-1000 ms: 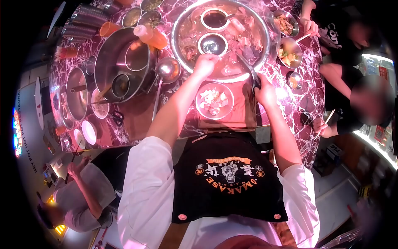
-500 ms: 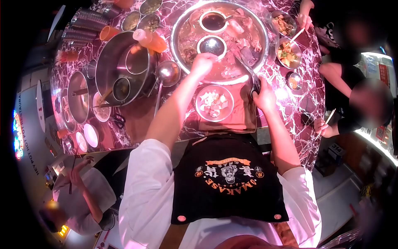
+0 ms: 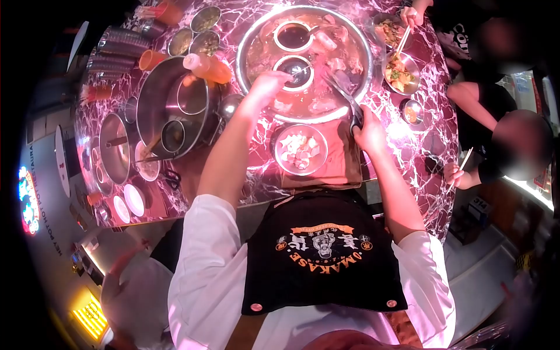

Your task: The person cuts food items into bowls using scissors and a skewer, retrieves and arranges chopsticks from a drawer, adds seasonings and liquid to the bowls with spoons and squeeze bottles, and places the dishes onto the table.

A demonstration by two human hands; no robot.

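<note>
My right hand [image 3: 370, 133] is closed round the handles of scissors [image 3: 345, 96], whose blades reach over the wide round metal basin [image 3: 368, 70] of meat pieces in reddish liquid. My left hand [image 3: 269, 86] is above the basin's near left side, fingers pinched together at the rim of a round bowl of dark liquid [image 3: 296, 73]. Whether it grips that rim or something small cannot be made out. A second bowl of dark liquid [image 3: 293, 36] sits farther back in the basin. A bowl of pale chunks [image 3: 300, 150] stands in front, between my forearms.
To the left are a large metal pot [image 3: 153, 102], an orange squeeze bottle [image 3: 210, 68], a ladle [image 3: 230, 107] and small scissors [image 3: 171, 179]. Food bowls [image 3: 402, 74] stand on the right, where a co-worker's hand [image 3: 414, 16] holds chopsticks. Another hand [image 3: 454, 175] also holds chopsticks.
My left hand has shifted left along the bowl's rim. The right hand and scissors stay nearly in place. The person at lower left has moved, and the far-right hand's chopsticks are lower over the food bowl.
</note>
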